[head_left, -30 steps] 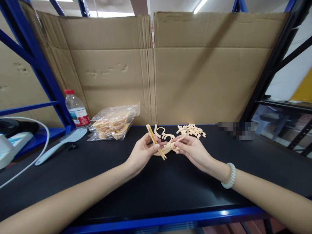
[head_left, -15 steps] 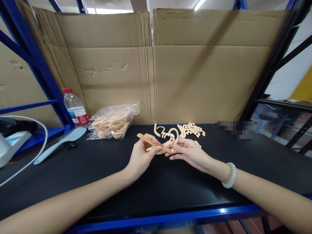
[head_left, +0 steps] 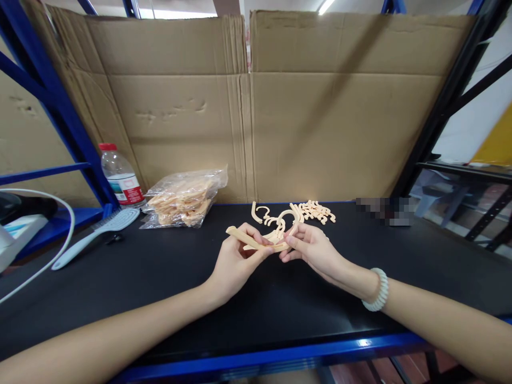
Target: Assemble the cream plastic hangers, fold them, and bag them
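Observation:
My left hand [head_left: 240, 258] is closed in a pinch on a long, flat beige plastic arm [head_left: 245, 238], which sticks out up and left past the fingers. My right hand [head_left: 314, 246] grips the other end, where a large curved hook [head_left: 288, 214] rises above the fingers. Together the parts look like a folding clothes hanger. The fingertips of both hands nearly meet, and they cover the joint. Just behind the hands lie more beige curved pieces [head_left: 256, 213] on the black tabletop [head_left: 256, 314].
A pile of small S-shaped beige pieces [head_left: 318, 210] lies at the back. Left of it is a clear bag of beige parts [head_left: 182, 200]. A red-capped bottle [head_left: 123, 178], a pale hairbrush [head_left: 100, 234] and a white cable [head_left: 66, 205] are farther left. Cardboard [head_left: 340, 117] stands behind.
The arm in my left hand has turned, so its hollow channel gives way to a smooth face. The hook has swung slightly right, with my right hand moving a little right too.

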`<state>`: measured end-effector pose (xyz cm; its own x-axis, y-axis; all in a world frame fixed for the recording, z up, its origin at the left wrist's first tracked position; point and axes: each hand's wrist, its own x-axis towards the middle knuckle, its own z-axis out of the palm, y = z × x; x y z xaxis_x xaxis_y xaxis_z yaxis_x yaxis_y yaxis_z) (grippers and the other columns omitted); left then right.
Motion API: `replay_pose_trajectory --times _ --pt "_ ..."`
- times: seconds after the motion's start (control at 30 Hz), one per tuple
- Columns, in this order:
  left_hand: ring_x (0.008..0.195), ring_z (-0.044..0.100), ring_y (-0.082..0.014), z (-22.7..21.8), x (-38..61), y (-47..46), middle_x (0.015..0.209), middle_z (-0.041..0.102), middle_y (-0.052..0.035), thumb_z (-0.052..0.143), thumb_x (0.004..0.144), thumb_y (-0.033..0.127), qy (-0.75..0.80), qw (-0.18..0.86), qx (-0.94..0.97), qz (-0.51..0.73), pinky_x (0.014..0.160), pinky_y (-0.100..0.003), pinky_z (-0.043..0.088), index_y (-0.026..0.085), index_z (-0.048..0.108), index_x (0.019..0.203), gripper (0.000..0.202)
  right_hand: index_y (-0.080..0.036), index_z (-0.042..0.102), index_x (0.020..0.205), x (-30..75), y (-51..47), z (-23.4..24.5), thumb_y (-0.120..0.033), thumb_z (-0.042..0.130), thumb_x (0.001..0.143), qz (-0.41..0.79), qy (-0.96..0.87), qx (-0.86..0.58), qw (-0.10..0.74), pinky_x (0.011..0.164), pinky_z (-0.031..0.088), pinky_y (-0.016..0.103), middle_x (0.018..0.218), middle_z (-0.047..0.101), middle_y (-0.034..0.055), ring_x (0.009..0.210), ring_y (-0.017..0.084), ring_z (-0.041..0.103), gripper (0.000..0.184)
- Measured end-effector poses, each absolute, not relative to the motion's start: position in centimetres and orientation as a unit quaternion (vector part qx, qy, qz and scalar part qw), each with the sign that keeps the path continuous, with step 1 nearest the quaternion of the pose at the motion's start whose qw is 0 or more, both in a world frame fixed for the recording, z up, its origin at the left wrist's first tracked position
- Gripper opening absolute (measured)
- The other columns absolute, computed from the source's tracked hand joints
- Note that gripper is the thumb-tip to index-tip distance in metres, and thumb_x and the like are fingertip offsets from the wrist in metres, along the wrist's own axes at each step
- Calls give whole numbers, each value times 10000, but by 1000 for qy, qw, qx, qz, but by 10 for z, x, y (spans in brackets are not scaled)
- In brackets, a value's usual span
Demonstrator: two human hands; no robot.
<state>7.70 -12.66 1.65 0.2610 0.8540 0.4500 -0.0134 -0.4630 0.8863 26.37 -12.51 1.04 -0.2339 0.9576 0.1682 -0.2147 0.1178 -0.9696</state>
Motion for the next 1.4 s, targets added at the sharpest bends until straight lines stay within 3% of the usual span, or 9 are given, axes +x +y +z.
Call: replay_pose_trajectory --times 0.2,0.33,0.47,0.67,0.83,0.97,1.03,1.27,1.4 --pt "698 589 -124 19 78 -125 733 555 39 757 709 283 342 432 631 546 655 -244 505 173 542 796 257 -159 593 756 265 -127 14 -414 779 687 553 -562 -352 505 533 528 220 817 647 26 642 103 609 324" --pt "744 631 -153 18 79 -123 756 608 27 762 700 309 353 473 592 550 666 -266 526 184 533 903 331 -166 620 724 264 -126 13 -399 777 690 537 -570 -358 508 455 454 194 675 572 -14 557 78 507 283" --pt "808 675 -171 13 82 -125 847 681 -15 770 692 263 349 506 616 494 762 -301 531 177 514 1023 427 -165 638 718 260 -127 10 -404 784 677 543 -575 -362 493 463 467 224 633 579 -20 496 72 498 283" --pt "718 671 -161 14 83 -127 739 678 -7 786 676 258 340 547 597 478 727 -300 531 153 561 848 302 -166 694 831 262 -122 13 -428 760 698 536 -595 -346 488 527 527 267 705 634 13 558 106 581 301" --pt "701 657 -129 17 83 -125 708 659 16 813 634 217 350 573 552 495 726 -258 525 152 564 810 312 -187 722 867 295 -87 23 -458 656 782 347 -690 -379 510 575 511 310 758 649 40 626 148 591 292" --pt "691 649 -127 14 83 -124 708 649 9 804 639 211 358 567 551 497 701 -247 520 147 584 789 274 -226 742 801 324 -50 19 -271 631 798 73 -812 -430 388 791 469 409 801 689 65 825 227 584 120" --pt "671 635 -119 13 83 -123 693 641 7 792 650 211 362 563 556 493 671 -233 514 145 603 773 234 -221 748 831 331 -38 12 -221 635 783 4 -838 -438 325 853 438 436 856 697 84 911 256 569 122" --pt "684 649 -126 12 85 -122 705 663 -15 792 650 214 362 604 521 482 705 -247 541 133 653 767 200 -214 731 776 329 -24 -4 -153 608 780 9 -850 -432 302 889 422 419 859 710 63 895 229 594 137" --pt "690 650 -121 11 84 -122 700 666 -11 819 633 217 342 624 509 484 728 -247 551 125 681 787 226 -204 712 801 329 -26 -1 -203 594 799 59 -812 -453 363 772 465 362 838 709 55 786 190 631 118"
